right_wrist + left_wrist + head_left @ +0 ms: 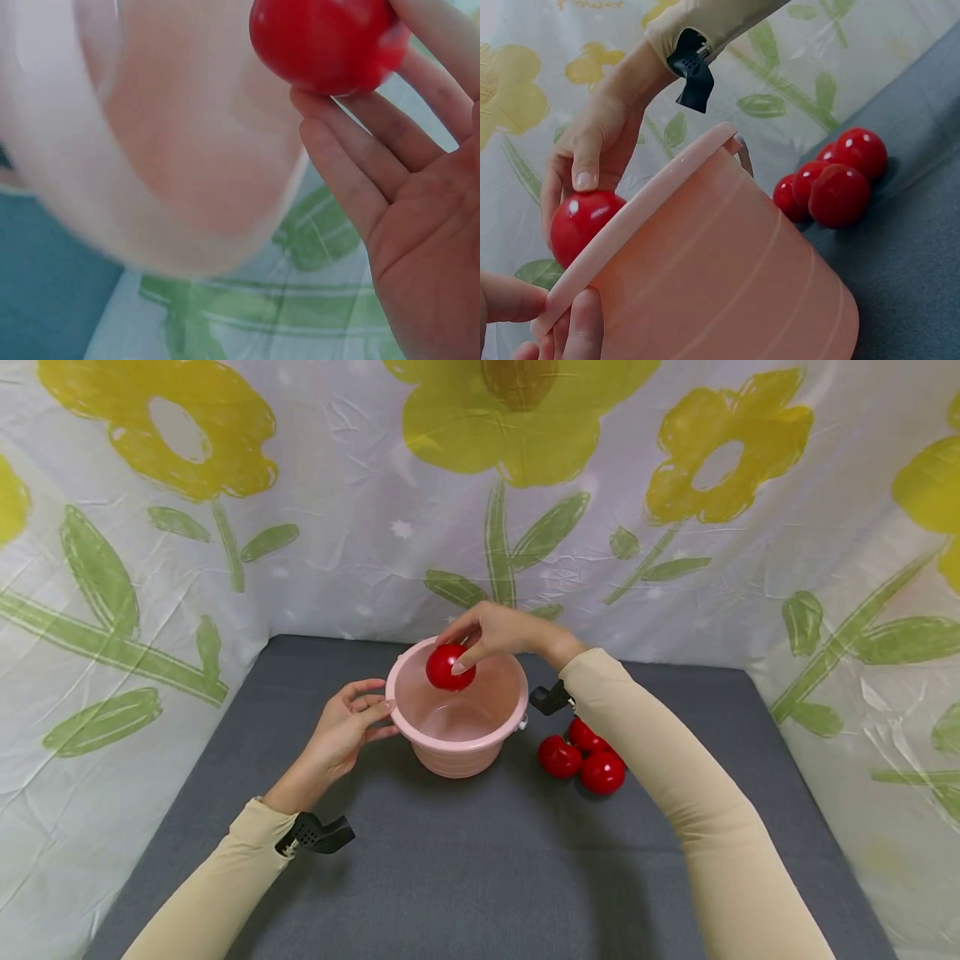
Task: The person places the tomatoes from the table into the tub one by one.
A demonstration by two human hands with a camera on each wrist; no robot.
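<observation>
A pink bucket point(457, 752) stands upright on the dark cloth, with no tomato visible on the part of its bottom that shows. My left hand point(341, 727) pinches its rim at the left, thumb on top and fingers beneath, as the left wrist view also shows. Above the bucket's mouth, my right hand point(498, 631) grips a glossy red tomato point(448, 668) between thumb and fingers. In the right wrist view the tomato point(326, 41) sits at the fingertips, beside the bucket's inner wall point(202, 150).
Several more red tomatoes point(602, 772) lie grouped to the right of the bucket, partly behind the right forearm. A grey cloth point(465, 877) covers the table. Behind and at both sides hangs a white curtain point(337, 527) with yellow flowers.
</observation>
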